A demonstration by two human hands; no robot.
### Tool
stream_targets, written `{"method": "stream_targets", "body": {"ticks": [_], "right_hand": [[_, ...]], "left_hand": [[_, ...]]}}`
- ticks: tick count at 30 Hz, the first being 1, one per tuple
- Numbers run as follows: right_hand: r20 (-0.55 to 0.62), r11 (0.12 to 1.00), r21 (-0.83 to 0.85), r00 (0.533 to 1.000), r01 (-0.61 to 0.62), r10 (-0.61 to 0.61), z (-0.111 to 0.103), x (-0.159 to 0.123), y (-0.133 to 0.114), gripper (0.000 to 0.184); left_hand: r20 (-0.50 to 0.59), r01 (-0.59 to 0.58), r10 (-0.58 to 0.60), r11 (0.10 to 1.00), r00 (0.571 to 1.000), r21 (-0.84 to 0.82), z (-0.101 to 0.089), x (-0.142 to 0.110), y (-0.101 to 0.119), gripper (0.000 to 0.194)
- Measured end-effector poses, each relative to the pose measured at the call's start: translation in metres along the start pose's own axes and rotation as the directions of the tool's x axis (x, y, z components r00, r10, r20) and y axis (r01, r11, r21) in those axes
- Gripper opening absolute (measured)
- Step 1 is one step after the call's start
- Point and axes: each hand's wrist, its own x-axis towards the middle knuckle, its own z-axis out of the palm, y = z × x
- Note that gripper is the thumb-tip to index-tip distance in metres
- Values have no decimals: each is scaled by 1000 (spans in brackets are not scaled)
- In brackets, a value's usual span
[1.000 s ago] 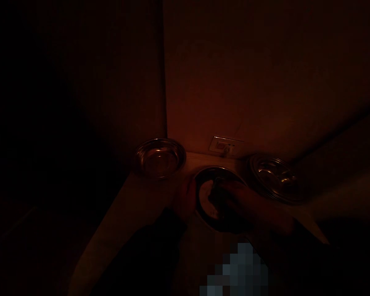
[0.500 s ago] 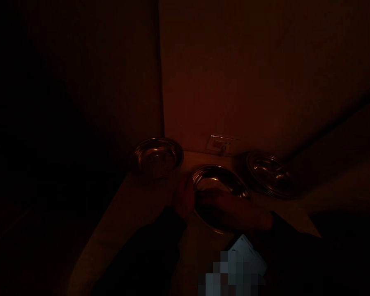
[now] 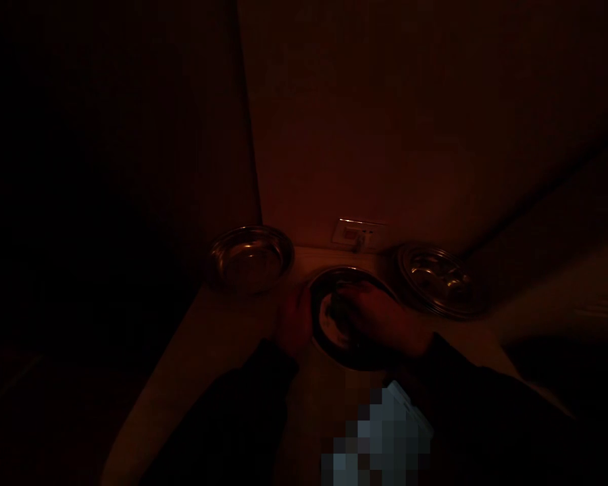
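The scene is very dark. A round metal dish (image 3: 329, 324) lies on the table in front of me. My left hand (image 3: 292, 320) is at the dish's left side, its fingers curled along the rim. Over the inside of the dish is my right hand (image 3: 372, 310), fingers bent down and pressed together on something dark (image 3: 340, 305), perhaps a cloth, too dim to make out. Both forearms wear dark sleeves.
A metal dish (image 3: 250, 260) stands at the back left, and a stack of metal plates (image 3: 438, 280) at the back right. Behind them is a wall with a socket panel (image 3: 359, 233). A pale flat thing (image 3: 400, 425), partly pixelated, lies near me on the table (image 3: 182, 378).
My right hand has moved from the near part of the dish up toward its far side, the dark thing with it. My left hand stays at the rim. The view has shifted slightly.
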Motion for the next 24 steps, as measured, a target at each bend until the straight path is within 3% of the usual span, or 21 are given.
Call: {"method": "stream_targets", "body": {"ticks": [4,7,10,14,18,22,24], "right_hand": [[19,981,138,990,136,-140,1,0,-12,41],[111,921,270,941,282,-321,-4,-6,-19,47],[174,885,359,910,297,-377,-7,-15,-23,51],[85,912,321,951,255,-296,2,-13,-27,55],[50,983,134,990,124,-131,10,0,-23,42],[17,999,33,999,-38,37,6,2,-6,35],[-1,998,31,998,-58,58,4,2,-1,35]], "left_hand": [[-31,4,-4,1000,1000,0,1,0,0,33],[-54,44,-44,999,998,-5,2,-2,2,33],[-41,44,-45,999,998,-26,3,-4,4,34],[-39,32,-34,999,999,-40,4,-2,5,34],[-20,27,-27,1000,999,0,0,0,4,32],[-28,15,-14,999,999,45,-2,0,2,30],[-3,-14,14,1000,1000,24,-1,0,1,31]]}}
